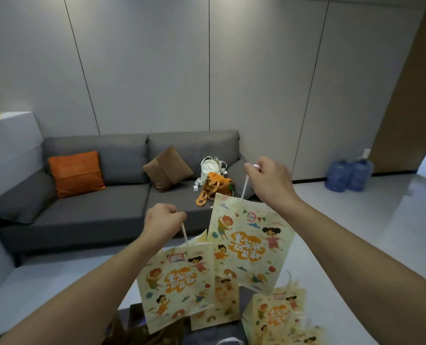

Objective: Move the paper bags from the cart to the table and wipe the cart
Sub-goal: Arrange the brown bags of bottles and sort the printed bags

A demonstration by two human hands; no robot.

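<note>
The left hand (163,224) is fisted round the white handle of one printed paper bag (175,286), held in the air; the right hand (269,183), higher, grips the handle of a second bag (250,245); more bags (277,317) stand below on a dark surface (246,298); a grey sofa (107,195) lies behind

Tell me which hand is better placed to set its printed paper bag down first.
Probably left: the left hand holds its cream printed paper bag lower than the right hand holds its matching bag.
</note>
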